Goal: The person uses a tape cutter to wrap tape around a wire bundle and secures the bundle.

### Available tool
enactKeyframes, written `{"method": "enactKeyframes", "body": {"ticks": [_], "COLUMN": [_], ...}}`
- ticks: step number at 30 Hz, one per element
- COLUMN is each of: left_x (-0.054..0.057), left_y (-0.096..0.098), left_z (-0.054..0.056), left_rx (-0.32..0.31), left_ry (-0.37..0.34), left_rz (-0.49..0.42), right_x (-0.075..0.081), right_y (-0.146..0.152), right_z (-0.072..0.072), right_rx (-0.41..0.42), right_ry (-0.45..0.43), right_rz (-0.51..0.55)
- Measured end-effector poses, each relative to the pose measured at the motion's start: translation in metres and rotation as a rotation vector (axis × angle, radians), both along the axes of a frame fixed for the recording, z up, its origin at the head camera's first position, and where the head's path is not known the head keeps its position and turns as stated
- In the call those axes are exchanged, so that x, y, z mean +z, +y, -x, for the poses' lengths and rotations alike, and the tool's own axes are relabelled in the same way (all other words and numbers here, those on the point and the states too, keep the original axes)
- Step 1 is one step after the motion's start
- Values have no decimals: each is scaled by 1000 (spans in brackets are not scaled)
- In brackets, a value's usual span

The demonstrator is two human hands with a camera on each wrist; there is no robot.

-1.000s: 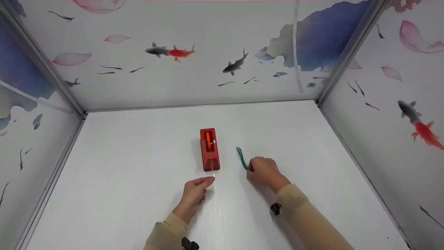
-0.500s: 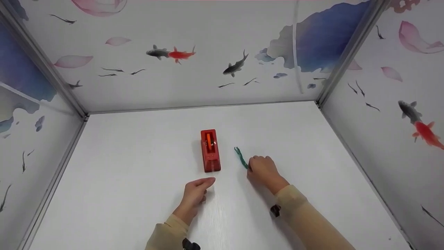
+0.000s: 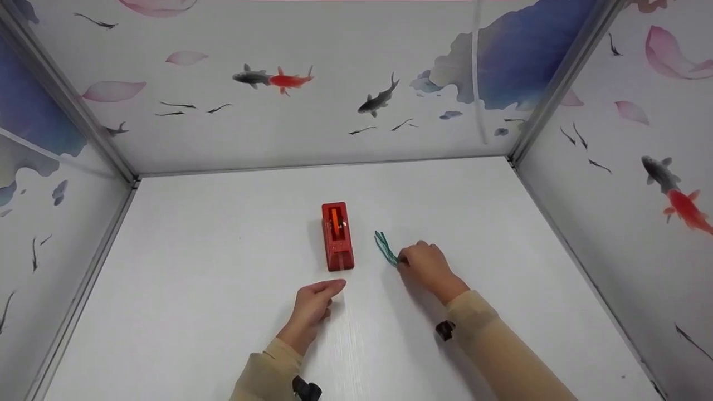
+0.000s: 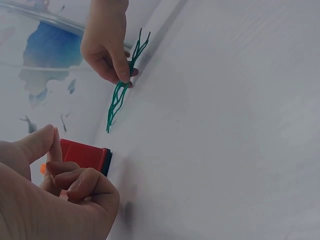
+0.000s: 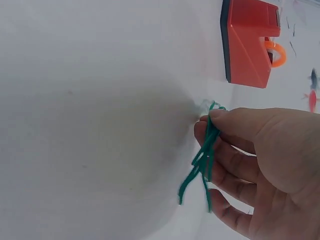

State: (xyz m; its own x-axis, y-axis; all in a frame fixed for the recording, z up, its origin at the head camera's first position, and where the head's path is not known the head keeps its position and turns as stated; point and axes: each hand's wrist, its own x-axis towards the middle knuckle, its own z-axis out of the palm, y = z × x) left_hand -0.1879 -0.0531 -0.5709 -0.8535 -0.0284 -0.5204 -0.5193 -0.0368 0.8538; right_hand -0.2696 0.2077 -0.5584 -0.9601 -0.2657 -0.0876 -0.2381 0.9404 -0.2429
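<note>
In the head view a red tape dispenser [image 3: 338,239] with an orange tape core [image 3: 335,221] stands near the middle of the white table. Just in front of it, the left hand [image 3: 312,306] pinches thumb and index fingertip together at what looks like a small piece of clear tape, barely visible now; its other fingers are curled. To the right, the right hand [image 3: 429,270] holds a bundle of green strings [image 3: 384,249] between thumb and fingers. In the right wrist view, loose ends of the green strings [image 5: 202,155] hang from both sides of the pinch.
The white table [image 3: 223,278] is enclosed by white panels with painted fish and petals. Metal strips edge its left and right sides. A back panel [image 3: 323,128] stands behind the dispenser. Each sleeve carries a small black wrist camera [image 3: 445,329].
The right hand keeps hold of the green strings, whose free ends have spread and shifted slightly left. The left hand and dispenser stay nearly in place. The whole view has tilted a little.
</note>
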Motion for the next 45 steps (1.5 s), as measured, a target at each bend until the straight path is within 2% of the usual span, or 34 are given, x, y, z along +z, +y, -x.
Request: {"method": "enactKeyframes", "body": {"ticks": [7,13,20,23,26,31,35,45], "left_x": [-1,0,2,1,1,1,2,2], "left_y": [-1,-1,-1,-1,-1,0,1,3], "left_z": [0,2,3,3,3,3,2,1], "left_rx": [21,18,11,11,11,10,9,-3], "left_ry": [27,12,4,0,-1,-4,-1,-15], "left_rz": [-23,-11,-6,-6,-9,-7,-2,2], "right_x": [2,4,5,4,2,3,4,2], "right_y": [3,5,9,10,12,15,17,22], "right_z": [-1,0,3,3,2,-2,-4,-12], "right_rx": [-41,-80,-69,-50,-22,-19,1,50], "right_ry": [-27,-150,-276,-276,-240,-202,-207,-249], "right_rz": [106,247,418,437,427,436,462,424]}}
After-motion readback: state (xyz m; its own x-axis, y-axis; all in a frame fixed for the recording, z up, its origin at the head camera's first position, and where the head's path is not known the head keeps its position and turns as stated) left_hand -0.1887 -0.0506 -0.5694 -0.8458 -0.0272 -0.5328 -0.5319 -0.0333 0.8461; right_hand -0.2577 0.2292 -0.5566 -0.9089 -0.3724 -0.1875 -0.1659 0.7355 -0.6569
